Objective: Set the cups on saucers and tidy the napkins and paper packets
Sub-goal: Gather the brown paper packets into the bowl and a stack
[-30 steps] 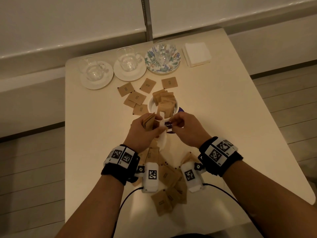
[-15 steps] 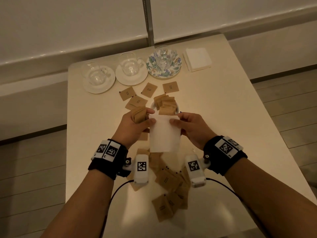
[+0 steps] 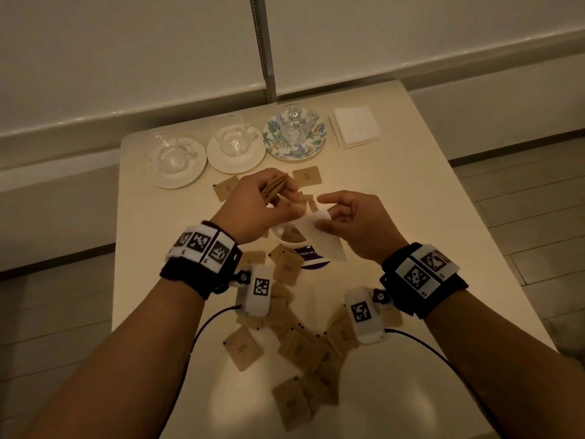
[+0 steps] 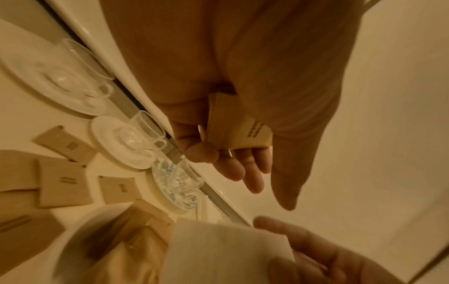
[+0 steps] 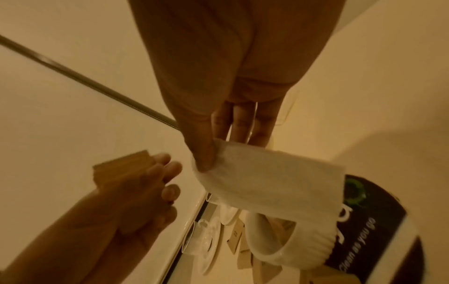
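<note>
**Both hands full above the bowl of packets**

The left hand [image 3: 253, 210] is raised at the centre of the head view, back of the hand upward, wrist bent slightly toward the right. Its grip is clenched around a small stack of brown packets [image 3: 274, 191], thumb on one side and fingers on the other; the left wrist view shows the stack [image 4: 237, 128] wedged between thumb and curled fingers.

The right hand [image 3: 354, 223] sits just to the right of it, palm turned inward. Its thumb and fingers pinch the upper corner of a white napkin [image 3: 319, 240], which hangs down and to the right over a white bowl [image 3: 280, 236] holding more packets. In the right wrist view the napkin [image 5: 272, 182] drapes from the thumb, partly covering the bowl [image 5: 286, 247].

The two hands are near each other but apart.

Along the upper edge of the surface [image 3: 411, 217] stand three glass cups on saucers: two white saucers [image 3: 180, 172] [image 3: 235, 156] at upper left and a flowered one [image 3: 294, 144] at centre, with a stack of napkins [image 3: 354, 129] to its right. Loose packets [image 3: 242, 348] lie scattered on the lower centre, between the forearms.
</note>
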Action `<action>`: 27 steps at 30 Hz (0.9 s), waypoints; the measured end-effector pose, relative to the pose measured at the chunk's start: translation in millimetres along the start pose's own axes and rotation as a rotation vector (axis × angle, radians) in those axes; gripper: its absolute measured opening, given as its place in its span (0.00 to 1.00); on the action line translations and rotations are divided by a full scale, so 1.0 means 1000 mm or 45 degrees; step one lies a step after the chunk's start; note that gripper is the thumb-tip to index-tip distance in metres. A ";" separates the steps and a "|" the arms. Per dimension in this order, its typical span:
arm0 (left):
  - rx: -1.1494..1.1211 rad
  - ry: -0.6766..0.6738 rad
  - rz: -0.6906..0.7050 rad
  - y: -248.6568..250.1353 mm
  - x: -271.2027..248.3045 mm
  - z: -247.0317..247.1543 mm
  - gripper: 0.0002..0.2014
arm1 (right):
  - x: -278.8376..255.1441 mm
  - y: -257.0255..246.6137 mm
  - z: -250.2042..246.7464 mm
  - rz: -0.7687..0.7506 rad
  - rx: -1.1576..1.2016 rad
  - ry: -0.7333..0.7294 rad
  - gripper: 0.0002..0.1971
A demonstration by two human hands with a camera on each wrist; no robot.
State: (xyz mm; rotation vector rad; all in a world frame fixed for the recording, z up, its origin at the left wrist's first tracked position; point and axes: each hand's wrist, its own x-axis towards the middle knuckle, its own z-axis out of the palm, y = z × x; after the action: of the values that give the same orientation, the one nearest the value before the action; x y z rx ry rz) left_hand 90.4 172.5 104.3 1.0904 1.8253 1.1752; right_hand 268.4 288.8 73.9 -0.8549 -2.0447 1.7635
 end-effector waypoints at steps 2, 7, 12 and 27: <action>0.066 -0.102 -0.006 0.009 0.007 0.007 0.15 | 0.001 -0.007 -0.001 -0.037 -0.082 -0.035 0.18; 0.084 -0.144 -0.005 0.016 0.011 0.017 0.15 | 0.003 -0.015 -0.004 -0.123 -0.171 -0.072 0.21; 0.138 -0.065 0.039 0.017 0.011 0.021 0.08 | 0.004 -0.011 -0.007 -0.115 -0.327 -0.087 0.20; -0.061 0.286 -0.031 -0.005 -0.002 0.009 0.09 | -0.005 0.009 -0.022 -0.094 -0.218 0.134 0.06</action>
State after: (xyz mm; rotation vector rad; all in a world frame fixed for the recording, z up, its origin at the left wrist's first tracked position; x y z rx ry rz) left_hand 98.0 172.6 96.6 0.9376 1.9619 1.3664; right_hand 287.5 303.5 69.9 -0.8886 -2.1518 1.4894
